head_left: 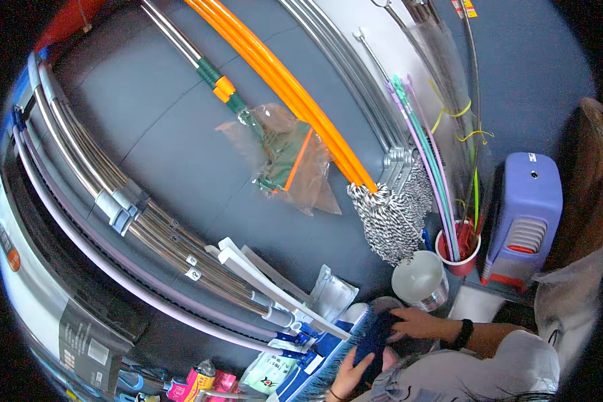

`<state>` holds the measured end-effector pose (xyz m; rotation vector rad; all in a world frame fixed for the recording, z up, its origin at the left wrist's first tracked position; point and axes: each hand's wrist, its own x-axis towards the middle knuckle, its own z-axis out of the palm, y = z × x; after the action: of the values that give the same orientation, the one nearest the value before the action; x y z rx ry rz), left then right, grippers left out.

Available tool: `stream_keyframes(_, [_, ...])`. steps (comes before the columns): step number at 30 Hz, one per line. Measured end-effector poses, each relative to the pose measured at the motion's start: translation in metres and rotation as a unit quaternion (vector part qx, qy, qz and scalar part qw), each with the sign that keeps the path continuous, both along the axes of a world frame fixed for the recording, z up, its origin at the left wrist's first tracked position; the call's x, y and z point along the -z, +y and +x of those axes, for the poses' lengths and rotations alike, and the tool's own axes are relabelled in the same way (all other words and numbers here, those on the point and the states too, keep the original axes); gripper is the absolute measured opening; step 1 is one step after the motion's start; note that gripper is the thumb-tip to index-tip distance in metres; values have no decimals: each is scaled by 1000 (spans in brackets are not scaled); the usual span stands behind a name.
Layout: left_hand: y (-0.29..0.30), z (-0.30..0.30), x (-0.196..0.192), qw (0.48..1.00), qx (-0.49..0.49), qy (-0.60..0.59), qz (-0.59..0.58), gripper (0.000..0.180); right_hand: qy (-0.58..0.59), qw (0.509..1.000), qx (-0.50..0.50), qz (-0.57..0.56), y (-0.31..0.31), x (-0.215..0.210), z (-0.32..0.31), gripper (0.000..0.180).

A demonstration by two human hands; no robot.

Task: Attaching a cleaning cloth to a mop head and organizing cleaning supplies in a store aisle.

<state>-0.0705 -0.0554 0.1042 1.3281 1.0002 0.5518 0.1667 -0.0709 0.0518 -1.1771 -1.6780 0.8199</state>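
Note:
A dark navy, soft-looking item (372, 340) is between my two hands at the lower edge; its kind cannot be made out. My left hand (347, 376) grips its near left side, thumb and fingers apart around it. My right hand (415, 324), with a black band on the wrist, has its fingers curled on the right side. Just below, a bit of something pink (389, 358) shows, partly hidden. A blue flat mop with a fringed edge (325, 354) lies immediately left of the navy item. Beyond my right hand stands a white bucket (420, 278).
Striped mop heads (385, 221) on orange poles (275, 80) hang ahead. A red pot (461, 258) holds thin purple and green sticks. At right is a blue-purple plastic stool (526, 211). Metal and lilac poles (147, 285) line the left, near a bagged green broom (275, 154).

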Motion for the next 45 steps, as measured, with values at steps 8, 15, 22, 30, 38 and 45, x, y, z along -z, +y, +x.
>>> stream_keyframes(8, [10, 5, 27, 952, 196, 128, 196, 55, -28, 992, 23, 119, 4, 21, 1, 28])
stream_keyframes(15, [-9, 20, -5, 983, 81, 75, 148, 35, 292, 935, -77, -186, -18, -72, 25, 40])
stream_keyframes(22, [-3, 6, 16, 952, 114, 135, 250, 30, 281, 959, -7, 23, 2, -117, 34, 45])
stream_keyframes(30, [-13, -15, 40, 992, 114, -16, -43, 26, 595, 743, -175, 253, 27, -264, 94, 59])
stream_keyframes(38, [4, -38, 113, 986, 80, 22, 147, 25, 587, 733, -261, 225, 81, -361, 166, 56])
stream_keyframes(45, [-32, -17, 34, 993, -12, 13, 119, 29, 431, 775, -378, 267, 168, -463, 218, 43])
